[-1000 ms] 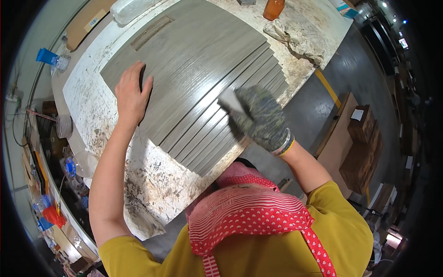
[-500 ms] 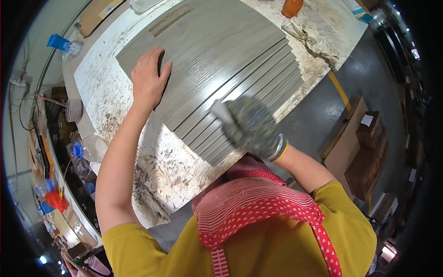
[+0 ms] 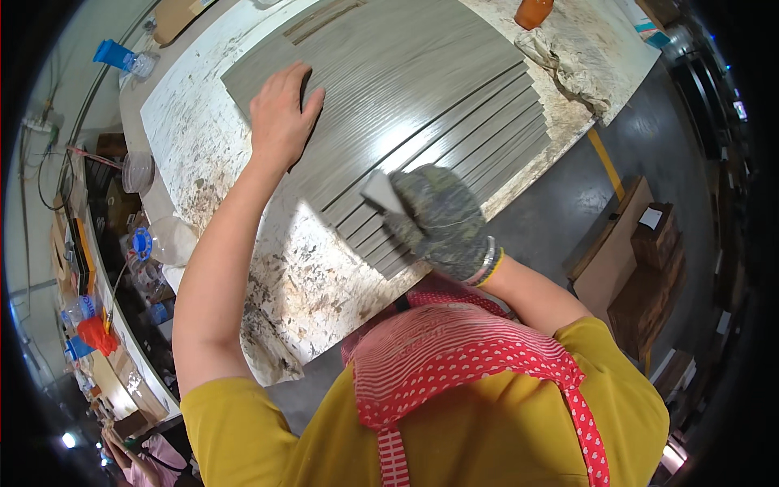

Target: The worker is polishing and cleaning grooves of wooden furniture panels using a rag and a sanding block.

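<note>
Grey wood-grain planks [image 3: 389, 81] lie overlapped on the table, their near edges stepped like stairs. My bare left hand [image 3: 282, 118] rests open on the left part of the top plank, fingers pointing away and thumb apart. A camouflage-patterned glove covers my right hand [image 3: 438, 211]. It grips a small, flat, light grey block [image 3: 381, 191] over the left part of the stepped edges. Slight blur and the glove hide whether the block touches the planks, and what kind of block it is.
The white table [image 3: 284, 300] is stained with brown and black. A crumpled cloth [image 3: 560, 73] and an orange-brown bottle [image 3: 533, 12] sit far right. Along the left are a clear container with a blue cap [image 3: 166, 241] and a blue-topped bottle [image 3: 122, 57]. Brown boards [image 3: 641, 268] stand beyond the right edge.
My right hand has slid the grey block a little left along the stepped plank edges. My left hand stays in place on the top plank. The whole view has shifted slightly.
</note>
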Demonstrator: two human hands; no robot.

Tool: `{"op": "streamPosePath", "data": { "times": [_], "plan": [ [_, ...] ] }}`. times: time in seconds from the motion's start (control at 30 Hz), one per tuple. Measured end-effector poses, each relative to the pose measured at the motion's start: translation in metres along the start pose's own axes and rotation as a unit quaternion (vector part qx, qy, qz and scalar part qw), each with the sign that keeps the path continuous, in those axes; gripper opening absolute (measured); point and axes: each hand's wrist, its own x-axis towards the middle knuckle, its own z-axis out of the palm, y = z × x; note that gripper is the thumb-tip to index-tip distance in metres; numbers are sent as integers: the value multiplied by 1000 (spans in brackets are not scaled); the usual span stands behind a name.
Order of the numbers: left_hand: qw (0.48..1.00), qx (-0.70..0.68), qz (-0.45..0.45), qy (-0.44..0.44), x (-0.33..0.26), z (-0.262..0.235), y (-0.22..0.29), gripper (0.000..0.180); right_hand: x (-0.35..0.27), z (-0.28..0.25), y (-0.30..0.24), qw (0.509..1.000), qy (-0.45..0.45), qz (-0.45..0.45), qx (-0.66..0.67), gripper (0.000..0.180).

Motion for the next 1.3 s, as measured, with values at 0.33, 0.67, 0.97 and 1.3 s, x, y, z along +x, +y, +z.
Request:
{"op": "streamPosePath", "data": {
  "times": [0.33, 0.67, 0.97, 1.3],
  "plan": [
    [1000, -4, 5, 9, 4, -1, 3, 41, 4, 16, -17, 992, -11, -127, -16, 35],
    [1000, -15, -4, -16, -2, -4, -1, 43, 14, -65, 91, 972, 137, 191, -4, 40],
    [1000, 4, 2, -28, 5, -7, 9, 43, 35, -97, 181, 961, 141, 199, -129, 41],
    [1000, 18, -10, -14, -3, -5, 0, 42, 15, 20, -1, 995, 72, -61, 34, 33]
  ]
}}
